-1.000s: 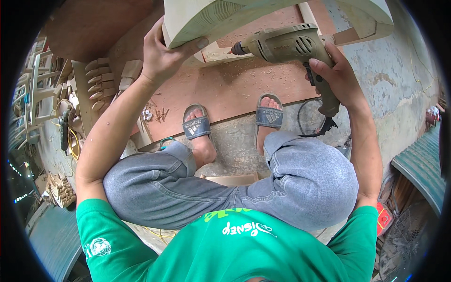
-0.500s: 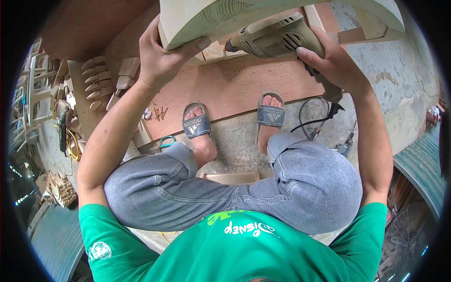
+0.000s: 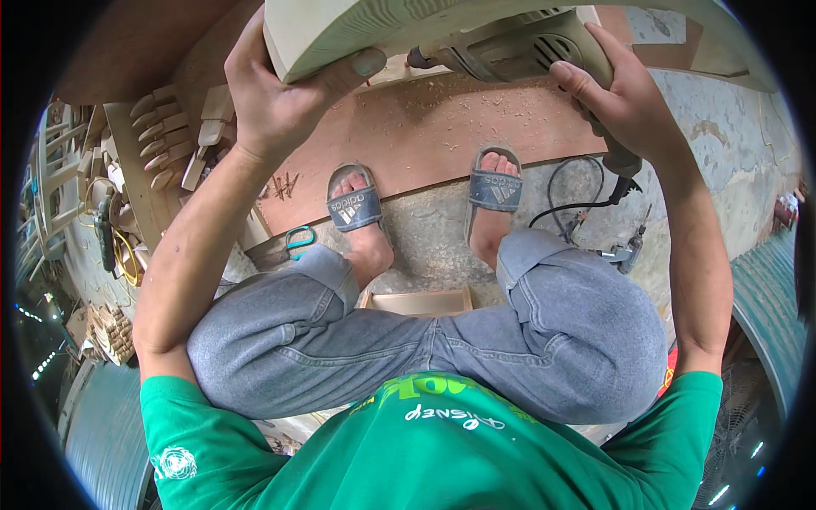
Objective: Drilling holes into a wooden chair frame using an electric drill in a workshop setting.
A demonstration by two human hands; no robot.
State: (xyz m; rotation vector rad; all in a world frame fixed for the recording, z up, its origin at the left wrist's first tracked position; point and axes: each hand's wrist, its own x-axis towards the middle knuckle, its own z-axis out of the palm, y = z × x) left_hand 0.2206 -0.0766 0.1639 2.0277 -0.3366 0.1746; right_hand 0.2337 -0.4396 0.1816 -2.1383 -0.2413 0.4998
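At the top of the view a thick pale wooden piece with a curved lower edge stretches across above the floor. My left hand is closed on its left end, thumb underneath and fingers partly hidden behind the wood. My right hand grips a tan corded power drill by its body, with the handle and black cord hanging below. The drill lies sideways under the curved wood, its dark chuck pointing left towards my left hand. Part of the drill's top edge is covered by the wood, and the bit's tip cannot be made out.
A reddish-brown board scattered with shavings lies beyond my sandalled feet. Several screws and a teal-handled tool lie near my left foot. Cut wooden parts are stacked at left. Another power tool rests on the concrete at right.
The curved wood has shifted left and up in the picture with my left hand on it. My right hand and the drill have moved right and up, and the wood covers more of the drill.
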